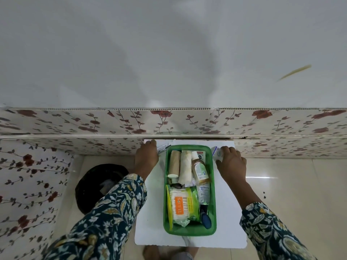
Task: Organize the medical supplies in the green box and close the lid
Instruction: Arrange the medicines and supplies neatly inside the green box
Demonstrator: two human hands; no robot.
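The green box (213, 186) stands open on a white board (150, 212). Inside lie two bandage rolls (180, 167), an amber bottle (199, 170), a clear bottle (203, 193), a pack of cotton swabs (181, 205) and a blue-tipped item (205, 218). Left of the box, my left hand (146, 158) rests on a flat white packet (163, 147) at the board's far corner. To the right, my right hand (231, 162) grips a small white container (216, 153) beside the box. No lid is visible.
A low floral-patterned wall (112, 121) runs right behind the board. A black round bin (93, 186) sits on the tiled floor to the left. My feet (169, 253) show under the board's near edge.
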